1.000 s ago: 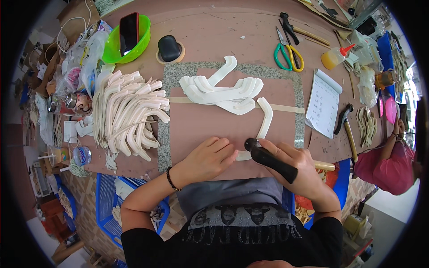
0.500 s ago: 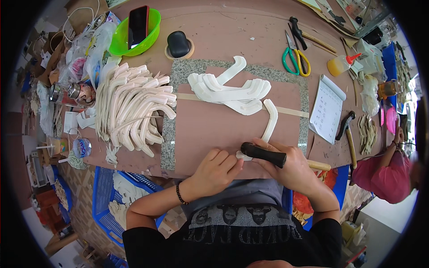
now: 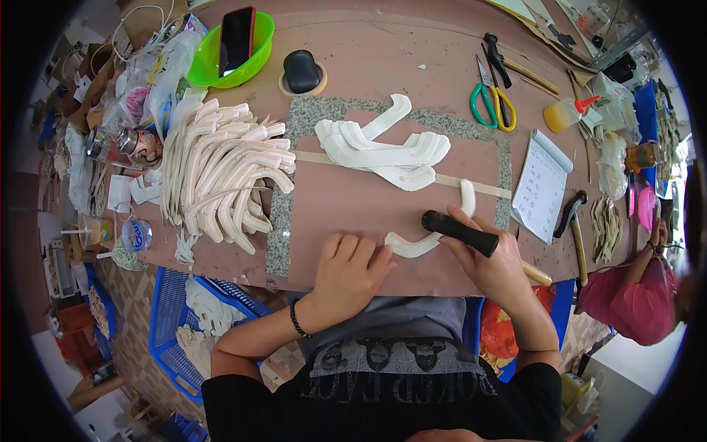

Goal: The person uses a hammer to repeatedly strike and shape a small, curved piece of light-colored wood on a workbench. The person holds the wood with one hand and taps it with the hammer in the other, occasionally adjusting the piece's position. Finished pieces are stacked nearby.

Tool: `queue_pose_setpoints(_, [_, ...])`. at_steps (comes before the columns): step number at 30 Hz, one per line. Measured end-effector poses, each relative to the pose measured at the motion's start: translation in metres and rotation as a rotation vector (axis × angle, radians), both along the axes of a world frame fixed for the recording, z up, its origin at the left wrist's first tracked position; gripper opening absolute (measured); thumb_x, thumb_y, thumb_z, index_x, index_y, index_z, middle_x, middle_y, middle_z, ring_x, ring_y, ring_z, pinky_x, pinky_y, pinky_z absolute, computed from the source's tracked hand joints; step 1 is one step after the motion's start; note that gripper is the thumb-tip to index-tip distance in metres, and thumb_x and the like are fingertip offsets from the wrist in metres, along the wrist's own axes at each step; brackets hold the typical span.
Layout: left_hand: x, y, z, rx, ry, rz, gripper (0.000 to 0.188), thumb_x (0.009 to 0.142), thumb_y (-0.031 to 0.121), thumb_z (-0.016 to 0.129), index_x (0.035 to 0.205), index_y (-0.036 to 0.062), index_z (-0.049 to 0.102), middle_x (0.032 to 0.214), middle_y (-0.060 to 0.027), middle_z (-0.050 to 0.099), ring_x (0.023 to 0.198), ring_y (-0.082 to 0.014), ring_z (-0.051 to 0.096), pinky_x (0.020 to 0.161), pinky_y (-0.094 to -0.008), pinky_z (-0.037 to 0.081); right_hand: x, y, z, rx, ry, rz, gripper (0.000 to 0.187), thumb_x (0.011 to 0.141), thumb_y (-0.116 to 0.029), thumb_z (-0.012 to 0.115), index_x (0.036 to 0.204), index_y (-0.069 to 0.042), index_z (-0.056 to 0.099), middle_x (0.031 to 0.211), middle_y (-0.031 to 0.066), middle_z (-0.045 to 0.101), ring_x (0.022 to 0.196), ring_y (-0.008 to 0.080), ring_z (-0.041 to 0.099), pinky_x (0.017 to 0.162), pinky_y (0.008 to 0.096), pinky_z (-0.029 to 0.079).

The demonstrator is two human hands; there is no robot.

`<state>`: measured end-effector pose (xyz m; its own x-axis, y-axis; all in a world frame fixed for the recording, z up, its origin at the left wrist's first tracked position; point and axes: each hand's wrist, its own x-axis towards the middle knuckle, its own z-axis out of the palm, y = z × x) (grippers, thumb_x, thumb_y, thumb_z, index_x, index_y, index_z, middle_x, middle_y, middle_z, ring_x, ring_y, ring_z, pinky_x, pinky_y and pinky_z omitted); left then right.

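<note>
My right hand (image 3: pixel 482 254) is closed round a hammer (image 3: pixel 460 234) with a black head and a pale wooden handle. Its fingertips also rest at a curved white strip (image 3: pixel 412 246), whose middle they partly cover. The strip lies on the brown mat, one end toward my left hand, the other pointing away from me. My left hand (image 3: pixel 347 274) rests on the mat with loosely bent fingers, holding nothing; its thumb lies beside the strip's near end. Beyond both hands is a small stack of similar white strips (image 3: pixel 383 153). A large heap of curved cream strips (image 3: pixel 221 169) sits at the left.
A speckled stone slab (image 3: pixel 281 243) frames the mat. Farther off are a green bowl (image 3: pixel 258 65) with a phone, scissors (image 3: pixel 482 96), another hammer (image 3: pixel 501 62), a glue bottle (image 3: pixel 563 114) and a notepad (image 3: pixel 541 188). A blue basket (image 3: pixel 166 324) stands below left; another person (image 3: pixel 633 295) is at right.
The curved strip has turned and shifted on the mat, so its near end now points left. My right hand and hammer moved slightly right and away; my left hand moved slightly left, its thumb and fingers apart.
</note>
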<state>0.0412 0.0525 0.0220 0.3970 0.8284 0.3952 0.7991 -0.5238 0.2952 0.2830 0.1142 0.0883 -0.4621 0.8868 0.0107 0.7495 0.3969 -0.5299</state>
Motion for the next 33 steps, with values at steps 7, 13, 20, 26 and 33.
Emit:
queue_pose_setpoints(7, [0.025, 0.059, -0.009, -0.129, -0.117, -0.141, 0.029, 0.080, 0.015, 0.077, 0.107, 0.0075, 0.073, 0.098, -0.0077, 0.055, 0.096, -0.0264, 0.056, 0.081, -0.0412, 0.044, 0.015, -0.028, 0.014, -0.035, -0.056, 0.114, 0.050, 0.089, -0.023, 0.077, 0.134, -0.006, 0.064, 0.083, 0.0131, 0.067, 0.066, 0.0336, 0.068, 0.060, 0.0437, 0.055])
queue_pose_setpoints(13, [0.026, 0.087, -0.016, -0.311, -0.262, -0.400, 0.032, 0.077, 0.000, 0.076, 0.108, 0.0015, 0.071, 0.104, -0.0105, 0.060, 0.097, -0.0297, 0.059, 0.081, -0.0402, 0.050, 0.016, -0.016, 0.020, -0.037, 0.035, -0.081, 0.045, 0.091, -0.026, 0.076, 0.130, -0.007, 0.066, 0.083, 0.0126, 0.068, 0.066, 0.0360, 0.068, 0.059, 0.0442, 0.054])
queue_pose_setpoints(20, [0.028, 0.094, -0.010, -0.466, -0.312, -0.348, 0.021, 0.080, -0.002, 0.075, 0.100, -0.0010, 0.070, 0.093, -0.0109, 0.061, 0.089, -0.0298, 0.062, 0.078, -0.0415, 0.052, 0.018, -0.010, -0.001, -0.043, 0.046, -0.043, 0.044, 0.092, -0.029, 0.075, 0.129, -0.005, 0.067, 0.091, 0.0163, 0.072, 0.073, 0.0391, 0.070, 0.063, 0.0446, 0.056])
queue_pose_setpoints(26, [0.022, 0.098, -0.006, -0.328, -0.200, -0.519, 0.015, 0.085, 0.003, 0.072, 0.099, -0.0022, 0.069, 0.092, -0.0094, 0.060, 0.086, -0.0269, 0.059, 0.076, -0.0389, 0.052, 0.028, -0.003, -0.008, -0.060, 0.079, -0.046, 0.041, 0.093, -0.029, 0.074, 0.126, -0.005, 0.070, 0.091, 0.0165, 0.072, 0.071, 0.0390, 0.070, 0.062, 0.0451, 0.056])
queue_pose_setpoints(33, [0.020, 0.095, -0.004, -0.063, -0.009, -0.599, 0.014, 0.085, 0.008, 0.067, 0.091, -0.0043, 0.067, 0.093, -0.0069, 0.056, 0.090, -0.0227, 0.055, 0.078, -0.0336, 0.053, 0.026, 0.011, 0.006, 0.029, 0.076, -0.056, 0.045, 0.090, -0.028, 0.074, 0.129, -0.007, 0.068, 0.088, 0.0148, 0.069, 0.068, 0.0371, 0.069, 0.060, 0.0444, 0.055])
